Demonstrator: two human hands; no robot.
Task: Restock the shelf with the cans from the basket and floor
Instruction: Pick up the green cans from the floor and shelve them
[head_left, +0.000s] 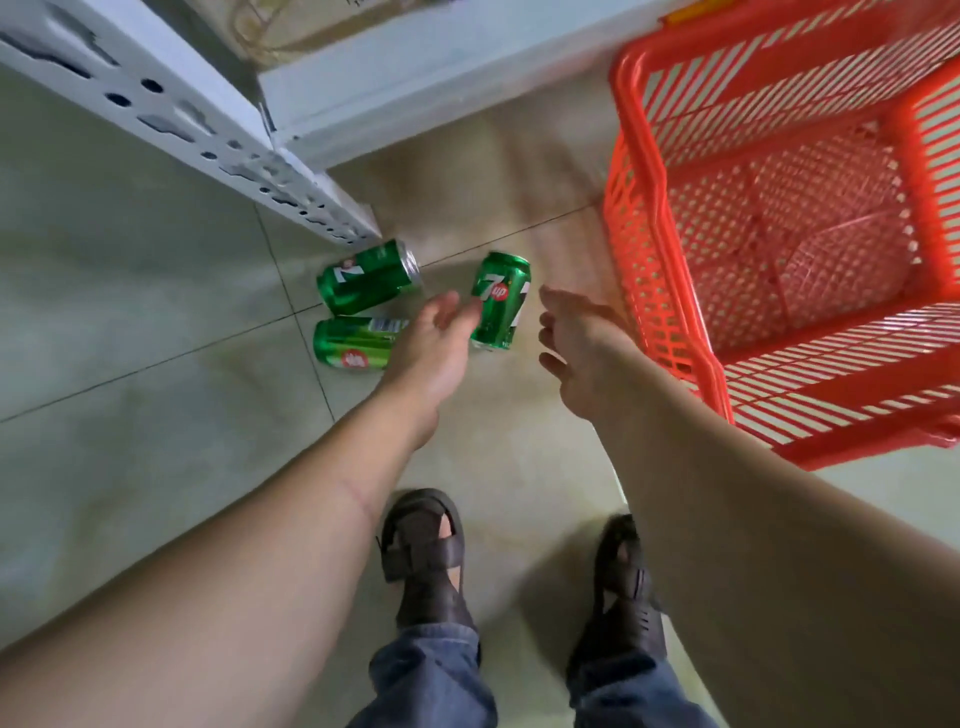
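Observation:
Three green soda cans lie on their sides on the tiled floor. One can (368, 276) rests by the foot of the white shelf post (208, 140), a second can (353, 343) lies just below it, and a third can (500, 300) lies to their right. My left hand (434, 343) reaches down between the cans with fingers relaxed, its fingertips at the third can's left side. My right hand (579, 345) hangs just right of that can, fingers loosely curled, holding nothing. The orange basket (649, 234) at the right shows no cans inside.
The white shelf base (415, 88) runs along the top. My two sandalled feet (426, 556) stand on the floor below the cans. Pale floor tiles spread to the left.

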